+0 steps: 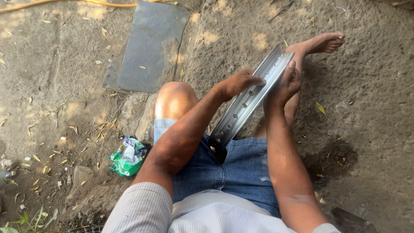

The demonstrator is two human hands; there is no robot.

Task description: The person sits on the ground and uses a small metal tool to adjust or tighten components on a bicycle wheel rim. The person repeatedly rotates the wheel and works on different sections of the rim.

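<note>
Metal wheel rim [250, 97] held tilted btwn both hands, lower end on lap. Left hand [239, 83] gripping rim's left edge; right hand [288, 84] clasps right edge. Green wrapper [127, 156] on dirt, well left of hands

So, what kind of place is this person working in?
Probably an outdoor yard: bare dirt ground with dry leaves, a flat stone slab, and both hands holding a metal wheel rim.
</note>
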